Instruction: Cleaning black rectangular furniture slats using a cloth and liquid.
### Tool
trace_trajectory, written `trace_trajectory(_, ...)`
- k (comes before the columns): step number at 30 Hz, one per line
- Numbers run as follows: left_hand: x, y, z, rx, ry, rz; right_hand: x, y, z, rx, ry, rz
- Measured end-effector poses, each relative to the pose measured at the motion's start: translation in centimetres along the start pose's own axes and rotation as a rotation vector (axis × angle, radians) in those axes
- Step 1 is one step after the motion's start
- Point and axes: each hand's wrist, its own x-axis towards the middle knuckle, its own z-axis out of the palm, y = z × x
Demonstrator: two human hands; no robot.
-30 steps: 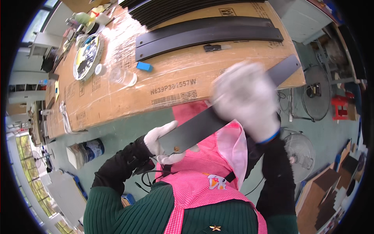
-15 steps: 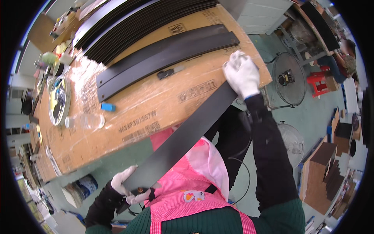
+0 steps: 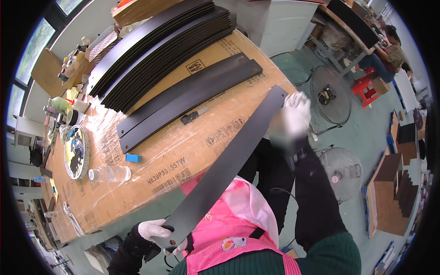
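A long dark grey panel strip [image 3: 224,172] slants across in front of me, from my lap up over the table edge. My left hand [image 3: 158,233], in a white glove, is closed around its lower end, beside a small hole. At the strip's upper end my right hand [image 3: 289,123], gloved too and partly blurred, is bunched around what looks like crumpled white cloth [image 3: 299,101], beside the strip's right edge. Two similar dark strips [image 3: 192,98] lie side by side on the cardboard-covered table [image 3: 201,151].
Behind them rises a stack of dark strips [image 3: 165,59]. A black-handled tool [image 3: 189,118], a blue block [image 3: 133,158], a clear bottle [image 3: 110,174] and a round smeared tray [image 3: 76,152] lie on the table. Two floor fans [image 3: 331,96] stand to the right; a person [image 3: 389,57] sits beyond.
The strip has tilted more steeply, and its upper end with a hole now shows. My right hand has moved off that end to its right side. The view has shifted.
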Motion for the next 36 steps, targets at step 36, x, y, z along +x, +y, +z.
trace_trajectory(36, 8.6, 27.7, 3.8, 0.108, 0.471, 1.563, -2.8, -8.2, -6.5, 1.639, -0.72, 0.605)
